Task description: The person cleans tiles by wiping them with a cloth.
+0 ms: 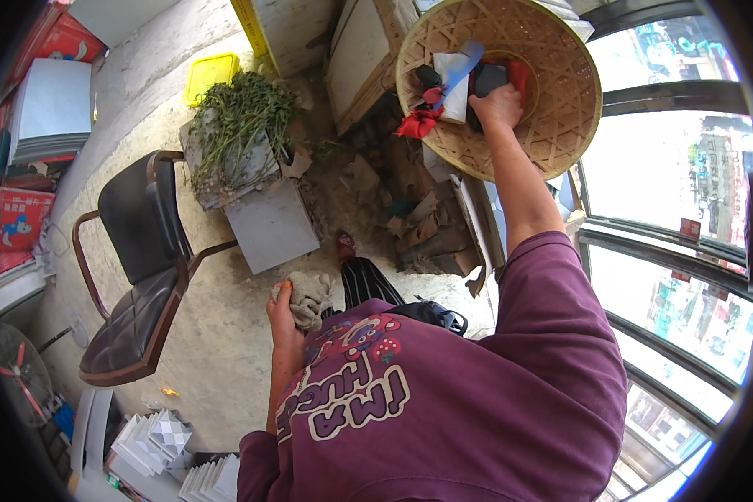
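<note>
My left hand (282, 316) is closed around a crumpled grey-beige cloth (309, 299) in front of my body. My right arm stretches forward to the far right, into an upturned woven bamboo hat (565, 92). Inside it, my right hand (499, 106) has its fingers curled onto a dark grey item (489, 79) whose kind does not show. Beside that hand lie a white packet (453, 92), a blue strip (464, 65) and a red ribbon-like cloth (418, 123). More red material (519, 75) shows behind the dark item.
A black armchair (146, 226) stands at the left. Leafy green plants (243, 125) lie on stacked boxes near a yellow container (209, 77). Torn cardboard (431, 230) litters the floor below the hat. Windows (669, 159) line the right side. A fan (17, 372) stands lower left.
</note>
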The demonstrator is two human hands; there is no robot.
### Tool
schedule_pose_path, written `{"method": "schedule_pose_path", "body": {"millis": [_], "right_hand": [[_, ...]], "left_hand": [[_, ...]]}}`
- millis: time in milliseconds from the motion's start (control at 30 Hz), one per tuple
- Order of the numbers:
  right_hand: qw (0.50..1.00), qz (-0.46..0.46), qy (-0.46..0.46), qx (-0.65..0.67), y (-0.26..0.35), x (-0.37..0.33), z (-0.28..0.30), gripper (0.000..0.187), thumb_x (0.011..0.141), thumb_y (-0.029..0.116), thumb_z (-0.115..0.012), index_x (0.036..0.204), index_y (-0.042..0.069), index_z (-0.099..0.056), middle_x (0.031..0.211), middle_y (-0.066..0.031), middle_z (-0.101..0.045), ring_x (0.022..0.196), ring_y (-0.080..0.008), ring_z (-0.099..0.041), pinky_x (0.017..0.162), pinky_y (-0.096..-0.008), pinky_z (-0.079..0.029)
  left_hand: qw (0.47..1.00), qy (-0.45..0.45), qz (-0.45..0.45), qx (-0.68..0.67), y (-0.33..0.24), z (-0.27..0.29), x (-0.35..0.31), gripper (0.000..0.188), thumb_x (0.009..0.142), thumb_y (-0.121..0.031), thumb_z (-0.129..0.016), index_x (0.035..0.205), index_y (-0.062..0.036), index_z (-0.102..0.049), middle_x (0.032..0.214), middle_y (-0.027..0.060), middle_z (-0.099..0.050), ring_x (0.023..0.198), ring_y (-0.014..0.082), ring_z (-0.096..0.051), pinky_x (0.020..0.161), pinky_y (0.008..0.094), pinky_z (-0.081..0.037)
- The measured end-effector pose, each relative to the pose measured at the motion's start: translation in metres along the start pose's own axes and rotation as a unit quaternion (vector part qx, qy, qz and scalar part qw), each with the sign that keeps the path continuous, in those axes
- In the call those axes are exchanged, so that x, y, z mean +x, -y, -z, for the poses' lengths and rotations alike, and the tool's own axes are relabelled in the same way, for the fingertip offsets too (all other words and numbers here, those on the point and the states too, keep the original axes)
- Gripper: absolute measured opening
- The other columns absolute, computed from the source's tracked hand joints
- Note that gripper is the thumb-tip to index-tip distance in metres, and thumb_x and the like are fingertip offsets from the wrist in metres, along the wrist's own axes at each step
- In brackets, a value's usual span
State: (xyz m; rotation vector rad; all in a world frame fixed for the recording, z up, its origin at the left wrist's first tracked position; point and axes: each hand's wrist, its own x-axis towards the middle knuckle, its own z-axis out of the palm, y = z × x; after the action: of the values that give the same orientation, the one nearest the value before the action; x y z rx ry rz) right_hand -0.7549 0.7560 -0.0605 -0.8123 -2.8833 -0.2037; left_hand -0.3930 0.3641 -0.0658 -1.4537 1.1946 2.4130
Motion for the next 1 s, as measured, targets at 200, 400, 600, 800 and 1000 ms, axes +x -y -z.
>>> {"method": "schedule_pose_path", "body": {"millis": [200,400,600,800,1000], "right_hand": [[0.999,0.0,0.006,-0.032,-0.007,-0.003,0.01,0.077,0.06,0.053,-0.075,0.111,0.0,-0.051,0.112,-0.0177,-0.056,0.104,-0.031,-0.058,0.09,-0.0432,-0.044],[0.992,0.03,0.045,-0.113,-0.004,0.0,0.022,0.086,0.062,0.063,-0.069,0.117,0.0,-0.05,0.119,-0.018,-0.057,0.11,-0.031,-0.056,0.094,-0.0458,-0.042],[0.988,0.032,0.079,-0.131,-0.005,0.0,0.029,0.091,0.066,0.067,-0.066,0.121,-0.002,-0.048,0.122,-0.0192,-0.056,0.112,-0.0314,-0.057,0.093,-0.0462,-0.043],[0.99,0.005,0.083,-0.117,0.0,0.001,0.017,0.087,0.067,0.062,-0.067,0.12,-0.003,-0.046,0.12,-0.0186,-0.057,0.108,-0.032,-0.06,0.094,-0.0468,-0.043],[0.988,-0.025,0.106,-0.106,0.001,-0.002,0.006,0.094,0.063,0.059,-0.07,0.127,-0.003,-0.041,0.132,-0.0207,-0.044,0.122,-0.0343,-0.048,0.098,-0.0479,-0.038]], "left_hand": [[1.0,0.003,-0.009,0.007,0.001,0.009,0.001,0.011,0.091,-0.017,-0.059,0.095,-0.006,-0.057,0.085,0.0042,-0.061,0.074,0.0145,-0.06,0.063,0.0298,-0.05],[1.0,-0.006,-0.008,-0.023,0.003,0.017,0.001,0.013,0.092,-0.019,-0.059,0.097,-0.0069,-0.057,0.09,0.0046,-0.062,0.078,0.0143,-0.061,0.067,0.0286,-0.049],[0.999,-0.015,0.004,-0.051,0.006,0.026,-0.001,0.012,0.092,-0.018,-0.058,0.096,-0.0066,-0.058,0.088,0.0054,-0.063,0.075,0.0151,-0.062,0.064,0.0302,-0.051],[0.996,-0.029,0.015,-0.082,0.012,0.031,-0.004,0.012,0.092,-0.018,-0.059,0.095,-0.0069,-0.057,0.086,0.0044,-0.061,0.073,0.0138,-0.06,0.063,0.0288,-0.049],[0.994,-0.032,0.024,-0.099,0.026,0.043,0.0,0.013,0.092,-0.018,-0.058,0.098,-0.0068,-0.057,0.087,0.0037,-0.061,0.074,0.0133,-0.06,0.062,0.0279,-0.05]]}}
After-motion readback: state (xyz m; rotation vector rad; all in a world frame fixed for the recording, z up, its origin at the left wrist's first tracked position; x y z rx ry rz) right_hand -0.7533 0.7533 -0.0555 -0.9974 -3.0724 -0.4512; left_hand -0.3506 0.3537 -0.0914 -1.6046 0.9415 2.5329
